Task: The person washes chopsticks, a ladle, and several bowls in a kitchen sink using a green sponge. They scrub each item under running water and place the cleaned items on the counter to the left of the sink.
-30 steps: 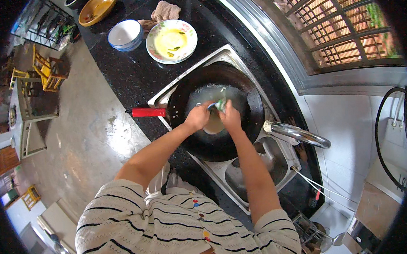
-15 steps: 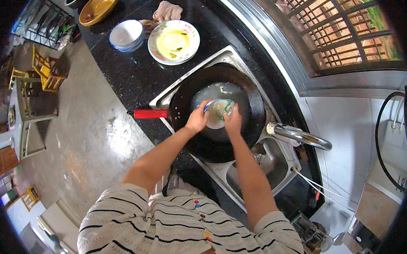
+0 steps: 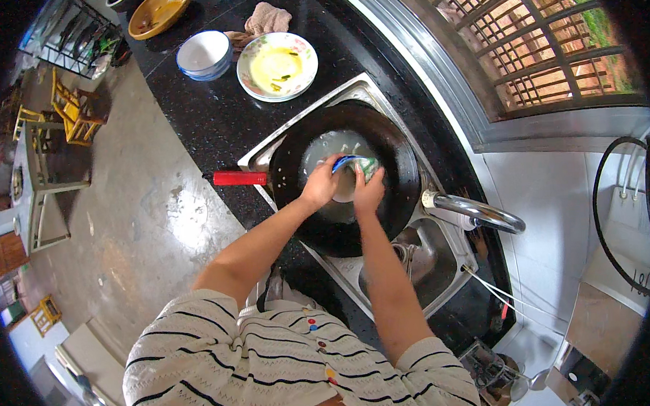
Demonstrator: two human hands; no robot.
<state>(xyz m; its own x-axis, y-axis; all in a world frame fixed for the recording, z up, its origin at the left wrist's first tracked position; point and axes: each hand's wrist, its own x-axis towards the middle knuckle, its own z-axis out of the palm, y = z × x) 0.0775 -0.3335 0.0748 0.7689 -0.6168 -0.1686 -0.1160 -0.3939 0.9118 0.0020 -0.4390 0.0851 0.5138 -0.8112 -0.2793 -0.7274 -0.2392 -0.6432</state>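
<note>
Resting in the sink (image 3: pixel 445 285), a large black wok (image 3: pixel 342 177) with a red handle (image 3: pixel 240 178) that juts out over the dark tabletop (image 3: pixel 212 121); its bowl tilts over the basin rim, a wet, pale patch showing at its centre; judged heavy and rigid, likely slippery where wet, best steadied by the red handle or the rim, since the round bottom may rock; held inside it, a small sponge or scouring pad (image 3: pixel 358 164), blue, green and white, judged soft, light and compressible, easy to pinch from the edges but prone to slide when soapy; left hand (image 3: pixel 321 185) curled, fingers closed on the near end of the pad; right hand (image 3: pixel 369 192) likewise bent over the pad, gripping its other end from below; both hands touching each other within the wok; chrome tap (image 3: pixel 478 212) arching just beside the wok on the right; farther along the tabletop, a flowered plate (image 3: pixel 277 66) smeared with yellow residue, a white bowl (image 3: pixel 204 54) near it, a crumpled beige cloth (image 3: pixel 265 20) beside the plate, a yellow-brown dish (image 3: pixel 158 11) beyond; barred window (image 3: pixel 535 41) above the sink; yellow chairs (image 3: pixel 74 109) well apart on the grey floor (image 3: pixel 144 218).
</note>
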